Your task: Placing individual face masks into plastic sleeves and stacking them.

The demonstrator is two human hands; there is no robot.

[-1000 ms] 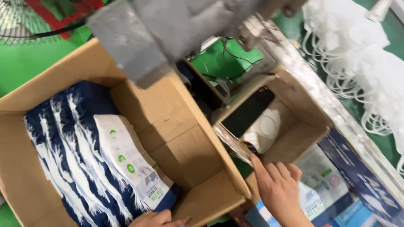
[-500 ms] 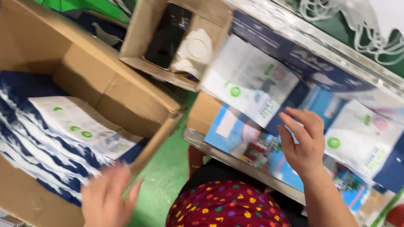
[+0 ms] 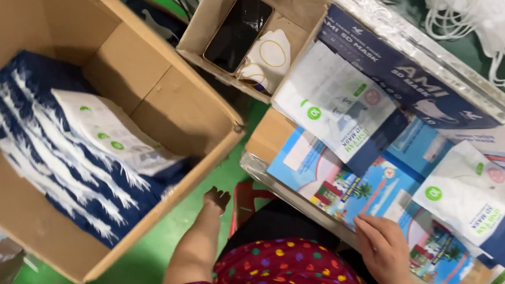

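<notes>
Head view: the right hand (image 3: pixel 387 251) rests flat, fingers (image 3: pixel 372 227) loosely together and pointing up and left, on the near edge of a colourful printed sheet (image 3: pixel 364 190) that covers the table (image 3: pixel 257 165). It grips nothing; the palm presses down on the paper. The nearest pouch (image 3: pixel 476 193), white with a dark blue lower end, lies just up and right of this hand, its long axis running diagonally from upper left down to lower right. A second pouch (image 3: pixel 337 105) of the same kind lies farther up and left, angled the same way, beside a dark blue box (image 3: pixel 410 84). The right hand is clearly the nearer one to both pouches.

The left hand (image 3: pixel 216 198) hangs low over the green floor (image 3: pixel 169 226), between the table edge and a big carton (image 3: pixel 165 107). Its fingers are curled in loosely, and it holds nothing that shows. The forearm runs up from the lap, wrist bent toward the carton's near corner, just short of touching it. Inside the carton, packed pouches (image 3: pixel 55 157) stand on edge in rows, running diagonally, with one white-faced pouch on top.

A small open box (image 3: pixel 301 3) above the table holds a dark phone (image 3: pixel 238 32) and a white mask (image 3: pixel 270 56). Loose white masks (image 3: pixel 470 4) pile up at the upper right.
</notes>
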